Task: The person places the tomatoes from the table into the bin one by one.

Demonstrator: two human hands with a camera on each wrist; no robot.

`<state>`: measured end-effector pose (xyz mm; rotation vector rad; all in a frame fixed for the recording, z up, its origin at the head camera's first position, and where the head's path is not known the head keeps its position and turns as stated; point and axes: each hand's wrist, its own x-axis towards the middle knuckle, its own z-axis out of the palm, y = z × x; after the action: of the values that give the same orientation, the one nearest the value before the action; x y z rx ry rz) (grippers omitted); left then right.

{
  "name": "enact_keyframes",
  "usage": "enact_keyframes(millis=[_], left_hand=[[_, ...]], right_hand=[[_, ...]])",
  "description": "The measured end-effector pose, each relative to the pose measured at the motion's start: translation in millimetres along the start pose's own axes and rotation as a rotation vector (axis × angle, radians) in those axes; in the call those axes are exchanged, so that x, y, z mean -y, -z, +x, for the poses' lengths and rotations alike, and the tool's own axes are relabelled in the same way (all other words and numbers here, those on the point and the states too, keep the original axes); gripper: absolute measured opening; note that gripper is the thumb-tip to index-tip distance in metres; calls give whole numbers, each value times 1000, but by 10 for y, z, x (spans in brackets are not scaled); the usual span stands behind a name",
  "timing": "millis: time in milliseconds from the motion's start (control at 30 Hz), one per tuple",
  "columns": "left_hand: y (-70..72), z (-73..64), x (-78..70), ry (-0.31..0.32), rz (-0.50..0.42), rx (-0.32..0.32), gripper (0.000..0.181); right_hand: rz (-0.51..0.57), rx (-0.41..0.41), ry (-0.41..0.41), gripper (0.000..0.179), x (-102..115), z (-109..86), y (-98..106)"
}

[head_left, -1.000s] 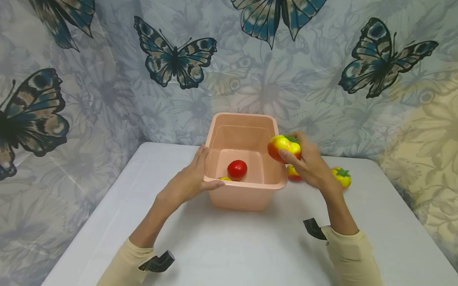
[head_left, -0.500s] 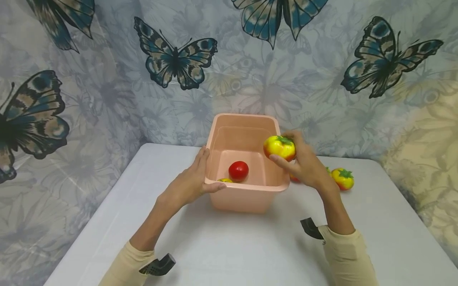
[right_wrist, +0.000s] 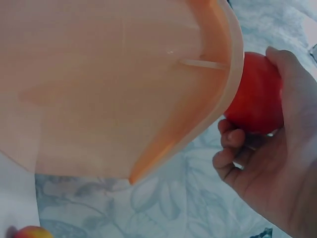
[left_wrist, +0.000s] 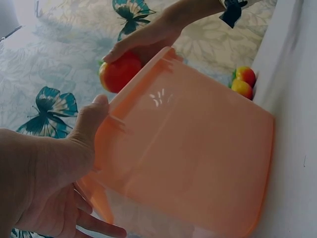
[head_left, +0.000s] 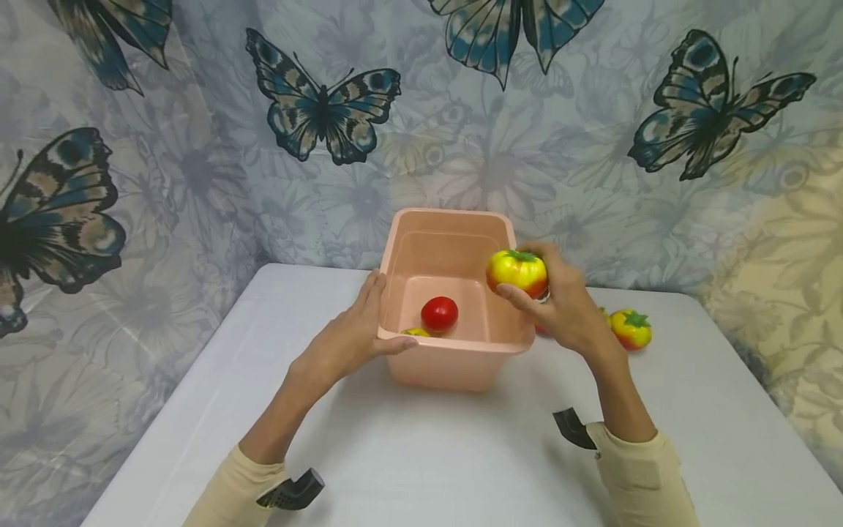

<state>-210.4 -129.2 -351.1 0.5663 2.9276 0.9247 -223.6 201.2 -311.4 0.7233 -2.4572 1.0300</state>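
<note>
With thumb over the rim and fingers along the outer wall, my left hand [head_left: 349,326] grips the left side of a peach-coloured plastic bin [head_left: 448,364]. A yellow-and-red persimmon [head_left: 516,272] with a green leafy top is in my right hand [head_left: 566,304], thumb in front and fingers behind. It hangs just over the bin's right rim and shows its red underside in the right wrist view. Inside the bin lie a smooth red fruit [head_left: 439,314] and a yellow one [head_left: 416,332], mostly hidden by the front rim.
Right of the bin, another persimmon [head_left: 630,329] rests on the white table [head_left: 421,454], with others partly hidden behind my right hand. A wall covering [head_left: 323,212] with butterflies and flowers rises behind the table.
My right hand has moved slightly left with the persimmon, to the bin's right rim, and turned it so more yellow shows. Over the last half second it has hardly moved. The left hand keeps its grip.
</note>
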Motion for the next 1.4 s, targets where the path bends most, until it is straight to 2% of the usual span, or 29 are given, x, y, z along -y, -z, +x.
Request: enact_keyframes(millis=[167,300,433,567,667,833,967,1200,1300,1400], left_hand=[[-12,-17,-1,7,10,9,124],[1,-10,-7,7,12,6,125],[-2,-11,-11,14,-4,8,125],[-19,-23,-23,26,-12,21,125],[-27,-29,-31,28,-7,27,125],[-13,-27,-33,23,7,18,125],[8,-24,-29,28,24,15,125],[17,-24,-36,33,7,15,125],[16,-21,-40,16,-14,3,125],[14,-17,-40,-2,-33,-11,125]], right_hand=[[-32,20,-15,66,-26,-8,-46],[-49,18,42,74,-30,18,-89],[-32,105,62,79,-38,34,-144],[-23,190,24,79,-42,13,-148],[-35,189,14,73,-45,-6,-87],[-60,124,46,68,-75,-22,87],[-89,96,26,67,-91,-25,223],[-100,97,-77,63,-101,-73,430],[-112,110,-141,63,-129,-93,502],[-126,115,-156,64,-188,-98,552]])
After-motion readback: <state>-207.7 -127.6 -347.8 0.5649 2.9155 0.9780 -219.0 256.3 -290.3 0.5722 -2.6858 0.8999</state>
